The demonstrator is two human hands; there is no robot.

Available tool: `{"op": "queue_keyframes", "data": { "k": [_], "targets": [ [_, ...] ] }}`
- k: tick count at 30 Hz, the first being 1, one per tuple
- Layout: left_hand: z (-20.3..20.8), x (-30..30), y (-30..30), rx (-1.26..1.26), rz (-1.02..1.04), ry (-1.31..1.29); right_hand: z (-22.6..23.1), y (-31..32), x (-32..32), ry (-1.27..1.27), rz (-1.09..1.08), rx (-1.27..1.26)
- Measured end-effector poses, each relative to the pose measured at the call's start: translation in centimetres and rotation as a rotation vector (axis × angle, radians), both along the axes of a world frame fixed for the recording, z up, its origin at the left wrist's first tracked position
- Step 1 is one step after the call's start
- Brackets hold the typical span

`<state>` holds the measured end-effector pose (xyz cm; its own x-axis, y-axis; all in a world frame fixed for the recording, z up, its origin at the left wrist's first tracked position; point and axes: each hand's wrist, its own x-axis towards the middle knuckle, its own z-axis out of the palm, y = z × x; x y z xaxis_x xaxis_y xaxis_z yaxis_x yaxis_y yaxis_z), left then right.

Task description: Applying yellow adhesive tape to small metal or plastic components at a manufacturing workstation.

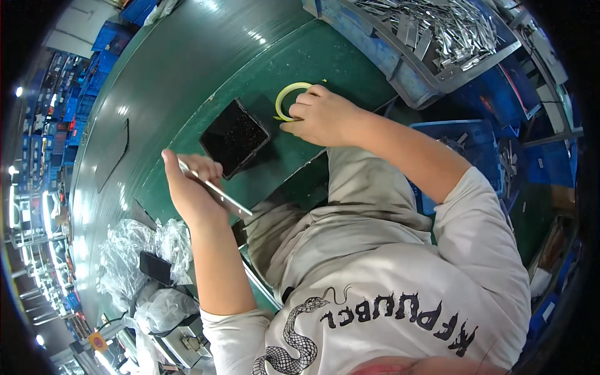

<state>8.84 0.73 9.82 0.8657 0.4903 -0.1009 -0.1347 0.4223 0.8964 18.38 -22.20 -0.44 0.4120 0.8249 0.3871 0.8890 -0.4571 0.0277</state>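
My left hand (195,190) is closed on a thin, flat metal strip (226,201), which slants down toward my lap. On the green table surface my right hand (322,117) has its fingers bent over the right side of a roll of yellow tape (280,99). Between the two hands sits a black square tray (232,139) with small dark specks inside. What the right fingertips do under the roll's edge is partly hidden.
A blue crate (400,62) heaped with shiny metal strips (437,34) stands at the far right. Beside my right arm is a blue bin (462,134). Clear plastic bags (128,256) and a small black box (155,267) lie at the left.
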Motion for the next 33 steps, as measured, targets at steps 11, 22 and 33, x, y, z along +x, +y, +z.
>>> {"op": "queue_keyframes", "data": {
  "k": [11, 22, 33],
  "targets": [
    [-3.8, -5.5, -5.4, 0.356, -0.540, -0.065, 1.4, -0.5, -12.4, 0.893, 0.277, 0.411],
    [-4.3, -5.6, -6.2, 0.536, -0.818, -0.084, 0.7, -1.2, -13.8, 1.357, 0.115, 0.448],
    [-6.7, -6.9, -5.3, 1.081, -0.975, -0.088, -2.7, -11.6, -13.7, 0.958, -0.120, 0.367]
  ]
}}
